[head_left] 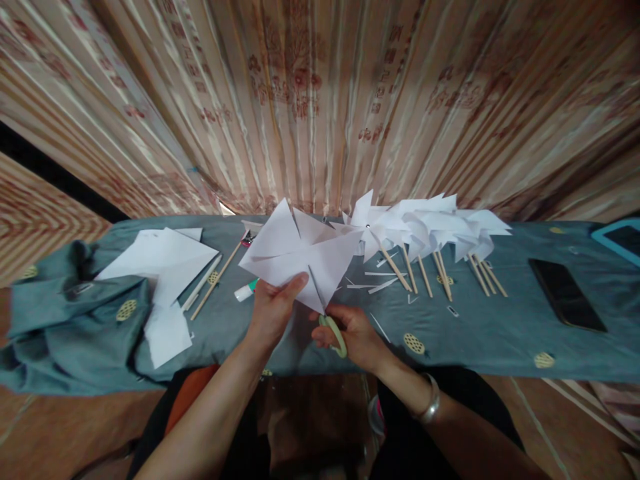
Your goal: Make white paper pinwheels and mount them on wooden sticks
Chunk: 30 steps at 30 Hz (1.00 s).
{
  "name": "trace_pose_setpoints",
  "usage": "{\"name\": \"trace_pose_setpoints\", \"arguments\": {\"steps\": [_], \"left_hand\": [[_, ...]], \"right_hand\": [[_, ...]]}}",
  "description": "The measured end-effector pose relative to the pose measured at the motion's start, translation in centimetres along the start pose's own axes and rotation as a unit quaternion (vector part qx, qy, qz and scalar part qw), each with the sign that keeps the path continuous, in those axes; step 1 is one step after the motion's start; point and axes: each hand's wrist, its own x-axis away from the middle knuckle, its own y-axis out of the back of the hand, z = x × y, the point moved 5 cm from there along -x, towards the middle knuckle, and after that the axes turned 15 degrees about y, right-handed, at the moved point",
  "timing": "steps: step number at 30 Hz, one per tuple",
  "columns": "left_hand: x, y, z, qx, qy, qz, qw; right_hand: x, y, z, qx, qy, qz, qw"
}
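Note:
My left hand [273, 310] pinches the lower edge of a white paper sheet [300, 253] cut into triangular flaps, held above the table. My right hand [353, 333] is closed on light green scissors [334, 333], whose blades reach into the paper's bottom corner. A silver bracelet sits on my right wrist. Both hands hover just in front of the table's near edge.
A grey-blue cloth [475, 320] covers the table. Several finished white paper pinwheels on wooden sticks [435, 233] lie to the right. Paper sheets [160, 260], wooden sticks [217, 277] and a glue stick [246, 291] lie left. A black phone [565, 293] lies far right.

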Motion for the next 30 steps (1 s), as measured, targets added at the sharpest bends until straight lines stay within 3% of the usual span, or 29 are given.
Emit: {"name": "trace_pose_setpoints", "arguments": {"steps": [6,13,22,30], "left_hand": [[0.45,-0.57,-0.22,-0.009,-0.006,-0.002,1.000],[0.60,-0.70,-0.31,-0.036,0.007,0.001,0.999],[1.01,-0.72,-0.34,-0.035,0.017,-0.015,0.999],[0.76,-0.75,0.09,-0.034,0.007,0.009,0.999]], "right_hand": [[-0.09,0.26,0.14,0.021,0.039,0.020,0.999],[-0.08,0.15,-0.03,0.005,0.014,0.000,1.000],[-0.12,0.50,0.38,0.049,0.040,0.003,0.998],[-0.20,0.44,0.22,0.047,0.042,-0.005,0.998]]}}
